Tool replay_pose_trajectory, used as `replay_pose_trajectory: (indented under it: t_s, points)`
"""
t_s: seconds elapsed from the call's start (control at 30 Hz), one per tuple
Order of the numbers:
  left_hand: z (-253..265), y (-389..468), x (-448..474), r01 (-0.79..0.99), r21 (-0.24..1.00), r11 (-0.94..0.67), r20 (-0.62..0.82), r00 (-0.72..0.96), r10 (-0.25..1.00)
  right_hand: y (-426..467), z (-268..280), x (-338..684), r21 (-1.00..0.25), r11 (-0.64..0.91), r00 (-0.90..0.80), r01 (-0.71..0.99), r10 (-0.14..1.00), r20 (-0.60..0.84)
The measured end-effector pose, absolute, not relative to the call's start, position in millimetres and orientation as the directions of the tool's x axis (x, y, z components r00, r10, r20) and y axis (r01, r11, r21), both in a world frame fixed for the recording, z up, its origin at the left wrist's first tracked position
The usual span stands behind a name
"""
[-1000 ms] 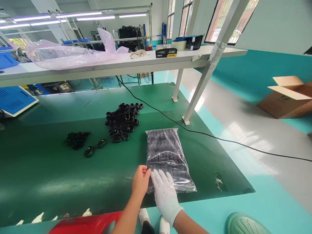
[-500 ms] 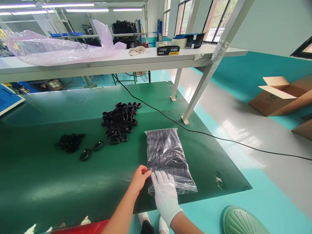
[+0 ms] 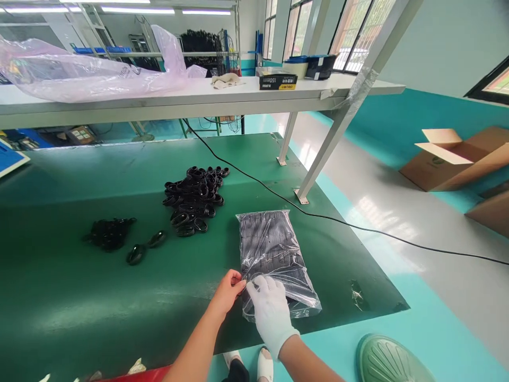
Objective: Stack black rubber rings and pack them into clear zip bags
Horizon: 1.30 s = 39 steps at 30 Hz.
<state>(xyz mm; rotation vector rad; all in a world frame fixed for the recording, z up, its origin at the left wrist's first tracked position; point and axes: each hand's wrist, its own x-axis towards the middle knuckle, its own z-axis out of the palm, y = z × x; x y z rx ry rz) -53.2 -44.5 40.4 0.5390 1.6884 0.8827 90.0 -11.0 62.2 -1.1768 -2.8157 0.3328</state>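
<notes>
A clear plastic bag (image 3: 270, 239) filled with rows of thin black pieces lies flat near the front edge of the green table. My left hand (image 3: 229, 289), bare, has its thumb and fingers pinched on the bag's left edge. My right hand (image 3: 271, 307), in a white glove, rests over the bag's near part with its fingers curled into the film, which creases around them. Left of the bag sit a heap of black looped parts (image 3: 194, 196), a smaller dark pile (image 3: 109, 233) and two glossy black oval pieces (image 3: 136, 254).
A black cable (image 3: 254, 180) crosses the table and runs off its right edge. Behind stands a raised white shelf (image 3: 159, 106) on metal legs, holding pink plastic film (image 3: 99, 79) and a small black box (image 3: 277, 81). A green stool (image 3: 393, 361) and an open carton (image 3: 445, 164) stand at right.
My right hand's fingers have gone from lying flat on the bag to curling, gathering the film into folds. My left hand stays at the bag's edge. The view has shifted slightly.
</notes>
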Motion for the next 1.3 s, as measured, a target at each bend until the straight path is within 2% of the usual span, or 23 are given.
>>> replay_pose_trajectory:
  t_s: [0.17, 0.47, 0.87, 1.07, 1.3]
  points:
    - [37, -45, -54, -0.098, 0.765, 0.637, -0.635, -0.281, 0.72, -10, 58, 91, -0.2, 0.71, -0.72, 0.676, 0.693, 0.027]
    - [29, -40, -48, -0.064, 0.761, 0.645, -0.615, -0.388, 0.687, -25, 39, 105, -0.128, 0.719, -0.714, 0.683, 0.694, 0.091]
    - [26, -38, -47, 0.041, 0.76, 0.649, -0.563, -0.457, 0.689, -27, 44, 106, -0.136, 0.737, -0.749, 0.662, 0.653, -0.108]
    - [28, -37, -47, 0.018, 0.763, 0.647, -0.571, -0.452, 0.685, -27, 48, 108, -0.142, 0.727, -0.74, 0.672, 0.668, -0.081]
    - [32, -38, -56, -0.058, 0.714, 0.698, -0.667, -0.358, 0.654, -24, 45, 116, -0.149, 0.763, -0.776, 0.629, 0.626, -0.074]
